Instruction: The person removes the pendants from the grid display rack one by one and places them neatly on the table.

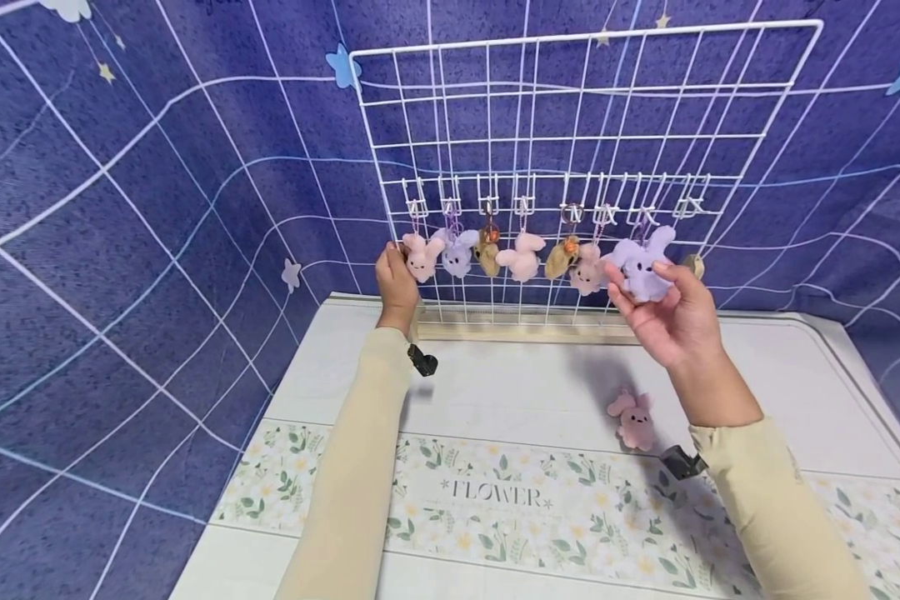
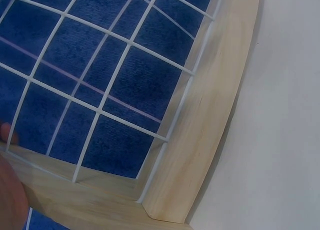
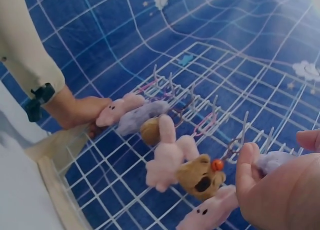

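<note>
Pink plushes (image 1: 523,257) 4, brown (image 1: 487,257) 2, lavender (image 1: 457,254) 2; hands: left (image 1: 396,285) around frame (image 2: 200,109), right (image 1: 673,327) around 1 lavender (image 1: 642,273)

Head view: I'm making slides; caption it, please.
Right hand holds a lilac plush at a wire rack; left hand grips its side.

In the right wrist view, the right fingers (image 3: 246,167) partly hide the lilac plush (image 3: 274,161), whose face is hidden.
</note>
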Motion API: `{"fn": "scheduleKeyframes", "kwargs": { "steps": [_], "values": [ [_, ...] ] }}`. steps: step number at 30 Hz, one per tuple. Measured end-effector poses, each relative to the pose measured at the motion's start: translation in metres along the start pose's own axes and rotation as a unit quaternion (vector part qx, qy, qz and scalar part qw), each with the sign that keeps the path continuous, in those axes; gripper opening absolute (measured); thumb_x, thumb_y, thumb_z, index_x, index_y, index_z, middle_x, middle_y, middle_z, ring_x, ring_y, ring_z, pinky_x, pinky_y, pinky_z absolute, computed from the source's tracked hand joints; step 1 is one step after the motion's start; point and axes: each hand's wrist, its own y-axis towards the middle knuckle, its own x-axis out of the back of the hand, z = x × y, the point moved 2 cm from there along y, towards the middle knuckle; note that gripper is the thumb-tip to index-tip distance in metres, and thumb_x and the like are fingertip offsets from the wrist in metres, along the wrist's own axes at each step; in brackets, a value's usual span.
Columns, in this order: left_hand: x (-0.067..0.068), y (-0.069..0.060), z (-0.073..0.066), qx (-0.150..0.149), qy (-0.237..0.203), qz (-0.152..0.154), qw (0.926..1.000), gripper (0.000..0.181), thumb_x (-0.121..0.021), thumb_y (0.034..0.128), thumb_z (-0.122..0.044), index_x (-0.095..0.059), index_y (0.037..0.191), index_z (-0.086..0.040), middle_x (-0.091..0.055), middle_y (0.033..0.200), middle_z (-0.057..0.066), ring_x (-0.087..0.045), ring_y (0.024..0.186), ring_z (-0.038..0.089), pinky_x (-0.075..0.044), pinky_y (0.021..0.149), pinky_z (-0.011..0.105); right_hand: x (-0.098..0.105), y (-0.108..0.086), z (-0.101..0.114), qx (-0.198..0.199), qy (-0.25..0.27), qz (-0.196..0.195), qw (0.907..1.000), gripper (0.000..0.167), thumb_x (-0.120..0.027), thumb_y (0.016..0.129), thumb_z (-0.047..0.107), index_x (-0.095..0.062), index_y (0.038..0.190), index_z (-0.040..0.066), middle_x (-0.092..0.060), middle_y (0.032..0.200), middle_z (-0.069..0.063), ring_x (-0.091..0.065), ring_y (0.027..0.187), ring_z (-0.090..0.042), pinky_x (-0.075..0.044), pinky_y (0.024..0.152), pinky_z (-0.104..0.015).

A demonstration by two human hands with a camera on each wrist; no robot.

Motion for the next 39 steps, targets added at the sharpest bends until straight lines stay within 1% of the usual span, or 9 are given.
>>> {"fn": "scheduleKeyframes", "kwargs": {
  "steps": [7, 11, 16, 21, 28, 30, 35, 37, 39],
  "values": [
    [-0.001, -0.003, -0.003, -0.001, 0.003, -0.014, 0.9999, 0.041, -0.034, 0.1139, -0.013, -0.06, 0.084, -0.003, -0.05, 0.079, -0.009, -0.049, 0.074, 0.002, -0.04, 0.074, 0.017, -0.015, -0.007, -0.001, 0.068, -0.06, 0.057, 0.9942, 0.021, -0.042, 0.107, 0.0, -0.053, 0.123, 0.008, -0.067, 0.118, -0.016, -0.078, 0.103, -0.037, -0.065, 0.084, -0.039],
    [-0.001, -0.001, -0.001, -0.004, -0.008, -0.009, 0.9999, 0.041, -0.032, 0.1143, -0.011, -0.058, 0.084, -0.007, -0.05, 0.079, -0.009, -0.048, 0.073, -0.001, -0.04, 0.074, 0.016, -0.024, -0.011, -0.003, 0.1, -0.086, 0.083, 0.9878, 0.027, -0.039, 0.106, -0.006, -0.052, 0.127, 0.005, -0.068, 0.126, -0.014, -0.079, 0.1, -0.038, -0.066, 0.079, -0.04],
    [0.001, -0.001, -0.001, 0.001, 0.001, -0.007, 1.0, 0.039, -0.034, 0.1144, -0.014, -0.059, 0.084, -0.008, -0.051, 0.079, -0.01, -0.049, 0.073, 0.0, -0.041, 0.074, 0.017, -0.034, -0.017, -0.002, 0.138, -0.131, 0.091, 0.9775, 0.035, -0.04, 0.104, -0.012, -0.05, 0.136, -0.002, -0.063, 0.136, -0.013, -0.08, 0.1, -0.036, -0.066, 0.078, -0.038],
    [0.002, -0.002, -0.001, 0.005, 0.003, 0.002, 1.0, 0.039, -0.036, 0.1142, -0.017, -0.061, 0.086, -0.006, -0.053, 0.081, -0.008, -0.053, 0.076, 0.004, -0.044, 0.076, 0.018, -0.041, -0.022, 0.0, 0.165, -0.175, 0.088, 0.9667, 0.033, -0.043, 0.102, -0.016, -0.052, 0.131, -0.002, -0.057, 0.144, -0.014, -0.08, 0.098, -0.036, -0.066, 0.077, -0.038],
    [0.002, 0.0, -0.001, -0.007, -0.001, 0.009, 0.9999, 0.04, -0.035, 0.114, -0.017, -0.061, 0.086, -0.007, -0.054, 0.082, -0.007, -0.053, 0.077, 0.006, -0.045, 0.077, 0.02, -0.043, -0.026, 0.0, 0.156, -0.227, 0.088, 0.9573, 0.022, -0.048, 0.102, -0.015, -0.054, 0.116, -0.001, -0.061, 0.125, -0.018, -0.08, 0.1, -0.037, -0.065, 0.083, -0.042],
    [0.002, 0.0, -0.002, -0.007, -0.002, 0.011, 0.9999, 0.04, -0.034, 0.1142, -0.018, -0.06, 0.086, -0.009, -0.054, 0.083, -0.007, -0.053, 0.078, 0.005, -0.045, 0.077, 0.02, -0.041, -0.026, -0.002, 0.158, -0.249, 0.082, 0.952, 0.018, -0.05, 0.102, -0.013, -0.056, 0.113, 0.001, -0.066, 0.122, -0.016, -0.08, 0.101, -0.033, -0.066, 0.084, -0.04],
    [0.002, 0.0, -0.002, -0.005, 0.001, 0.004, 1.0, 0.04, -0.035, 0.1138, -0.017, -0.061, 0.085, -0.007, -0.053, 0.081, -0.009, -0.052, 0.077, 0.005, -0.044, 0.077, 0.021, -0.035, -0.025, -0.007, 0.177, -0.286, 0.034, 0.9411, 0.018, -0.057, 0.101, -0.009, -0.057, 0.102, 0.009, -0.069, 0.104, -0.001, -0.074, 0.091, -0.012, -0.062, 0.078, -0.023],
    [0.002, 0.0, -0.002, -0.004, 0.002, 0.001, 1.0, 0.04, -0.036, 0.1133, -0.017, -0.061, 0.084, -0.006, -0.053, 0.08, -0.009, -0.052, 0.077, 0.005, -0.044, 0.077, 0.02, -0.032, -0.025, -0.008, 0.176, -0.286, 0.023, 0.9417, 0.019, -0.059, 0.101, -0.008, -0.055, 0.103, 0.011, -0.07, 0.099, 0.002, -0.072, 0.086, -0.009, -0.06, 0.074, -0.019],
    [0.001, -0.001, -0.002, -0.003, 0.002, 0.001, 1.0, 0.039, -0.036, 0.1131, -0.016, -0.061, 0.084, -0.006, -0.053, 0.079, -0.01, -0.051, 0.076, 0.004, -0.043, 0.077, 0.019, -0.03, -0.026, -0.008, 0.166, -0.279, 0.026, 0.9454, 0.023, -0.059, 0.101, -0.009, -0.054, 0.112, 0.011, -0.072, 0.1, 0.001, -0.073, 0.087, -0.01, -0.061, 0.073, -0.02]
  ]
}}
